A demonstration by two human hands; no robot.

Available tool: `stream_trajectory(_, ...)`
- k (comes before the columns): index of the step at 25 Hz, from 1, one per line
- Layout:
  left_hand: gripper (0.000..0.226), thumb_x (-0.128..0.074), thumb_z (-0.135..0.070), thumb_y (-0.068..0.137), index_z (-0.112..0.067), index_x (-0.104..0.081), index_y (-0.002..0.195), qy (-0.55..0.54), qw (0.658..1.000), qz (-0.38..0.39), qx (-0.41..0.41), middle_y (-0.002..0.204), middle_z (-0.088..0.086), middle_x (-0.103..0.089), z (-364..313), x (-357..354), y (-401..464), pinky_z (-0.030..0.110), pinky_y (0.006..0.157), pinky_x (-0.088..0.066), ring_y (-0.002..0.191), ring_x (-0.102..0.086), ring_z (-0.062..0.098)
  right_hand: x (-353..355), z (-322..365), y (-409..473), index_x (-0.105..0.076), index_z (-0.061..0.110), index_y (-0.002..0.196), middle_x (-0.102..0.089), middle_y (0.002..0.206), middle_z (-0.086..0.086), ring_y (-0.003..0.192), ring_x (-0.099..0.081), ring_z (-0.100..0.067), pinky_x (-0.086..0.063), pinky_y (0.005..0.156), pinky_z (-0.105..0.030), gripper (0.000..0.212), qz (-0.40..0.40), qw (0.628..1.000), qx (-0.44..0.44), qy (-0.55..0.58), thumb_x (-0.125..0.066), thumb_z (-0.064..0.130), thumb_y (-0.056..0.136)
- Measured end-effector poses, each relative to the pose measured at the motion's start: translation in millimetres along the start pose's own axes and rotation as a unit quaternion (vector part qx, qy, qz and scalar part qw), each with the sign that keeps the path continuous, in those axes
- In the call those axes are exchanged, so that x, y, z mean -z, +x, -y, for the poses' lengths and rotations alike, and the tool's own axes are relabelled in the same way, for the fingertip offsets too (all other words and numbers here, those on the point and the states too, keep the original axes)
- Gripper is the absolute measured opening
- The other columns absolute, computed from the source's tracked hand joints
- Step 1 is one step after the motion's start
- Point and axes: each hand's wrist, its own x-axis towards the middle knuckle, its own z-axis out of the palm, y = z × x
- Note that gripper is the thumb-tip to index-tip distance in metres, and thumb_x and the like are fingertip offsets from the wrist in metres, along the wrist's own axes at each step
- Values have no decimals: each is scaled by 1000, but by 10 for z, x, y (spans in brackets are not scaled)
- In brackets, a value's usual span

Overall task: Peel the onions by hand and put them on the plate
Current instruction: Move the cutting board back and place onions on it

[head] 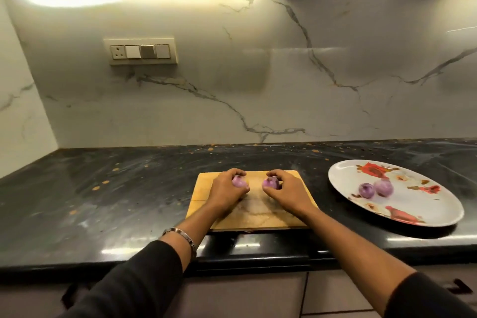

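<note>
Each hand, left hand [227, 190] and right hand [282, 188], cups one small purple onion, left onion [238, 181] and right onion [270, 183]; carry both gently rightward to the floral white plate [343, 175].

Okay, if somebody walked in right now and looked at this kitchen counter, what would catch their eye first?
Probably the two hands over the wooden cutting board at the counter's front edge: the left hand grips one purple onion, the right hand another. Next, the floral plate on the right, holding two more purple onions side by side.
</note>
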Motion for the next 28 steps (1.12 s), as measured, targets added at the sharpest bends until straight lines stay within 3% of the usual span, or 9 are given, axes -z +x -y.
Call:
stream_trajectory(2,47,-81,-18,79,-22,-62,122,-23,1000,-11,16,115,-3,-64,133,112,-30,18,83,-52,99,-61,11,-179,84,68,-64,21,127,-68,122,2,107,-62,-10,-53,94,-28,42,-5,1000,11,-13,-74,31,87)
stream_trajectory(5,47,-82,-14,77,-20,-62,119,-45,999,-7,10,116,-1,-64,250,147,-40,28,89,-56,100,-63,14,-345,99,109,-62,25,131,-67,127,4,112,-61,-10,-52,98,-30,50,-8,1000,16,-22,-77,32,84)
stream_trajectory(14,60,-85,-25,73,-23,-60,128,20,998,39,-39,121,-7,-64,342,21,54,29,95,-53,108,-60,9,-421,38,131,-49,23,146,-57,143,1,129,-53,-16,-44,110,-35,68,33,998,25,-48,-77,31,85)
stream_trajectory(25,77,-89,-31,68,-25,-52,135,-3,998,51,-27,125,-5,-58,312,63,23,24,91,-53,108,-58,9,-390,77,125,-34,19,153,-44,154,-3,136,-47,-20,-45,111,-38,84,41,998,4,-51,-79,30,83)
stream_trajectory(28,70,-83,-37,75,-23,-51,136,-8,998,35,-45,126,-3,-56,172,79,47,26,94,-50,113,-55,11,-250,86,118,-34,18,153,-46,150,-4,130,-51,-21,-49,106,-42,85,36,998,4,-59,-78,41,83)
